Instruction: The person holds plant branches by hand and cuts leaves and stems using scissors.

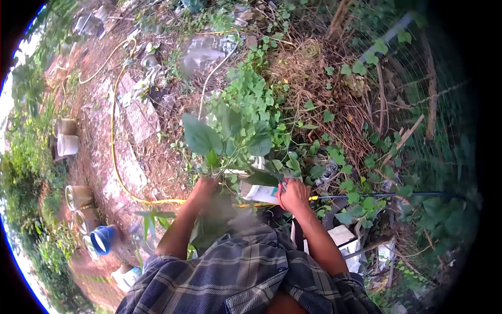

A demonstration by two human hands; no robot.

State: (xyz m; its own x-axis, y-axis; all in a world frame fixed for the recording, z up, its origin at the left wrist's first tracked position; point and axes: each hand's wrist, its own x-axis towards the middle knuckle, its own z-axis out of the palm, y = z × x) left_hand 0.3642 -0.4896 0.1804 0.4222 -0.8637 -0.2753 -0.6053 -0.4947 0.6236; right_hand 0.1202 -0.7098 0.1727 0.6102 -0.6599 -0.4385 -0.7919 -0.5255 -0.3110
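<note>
My left hand (205,190) is closed around the stem of a broad-leaved green plant (203,135); its fingers are partly blurred. My right hand (295,195) grips a pair of scissors by the red handles (281,194). The blades are mostly hidden behind a dark leaf (261,178), so I cannot tell whether they touch a stem. Below the leaves, between my hands, lies a white printed container or packet (257,192).
A yellow hose (113,141) curves over the littered ground at left. White buckets (68,145) and a blue bucket (103,239) stand farther left. Dry twigs (340,110) are heaped at upper right, beside wire netting (444,120). A dark pipe (366,195) runs rightward.
</note>
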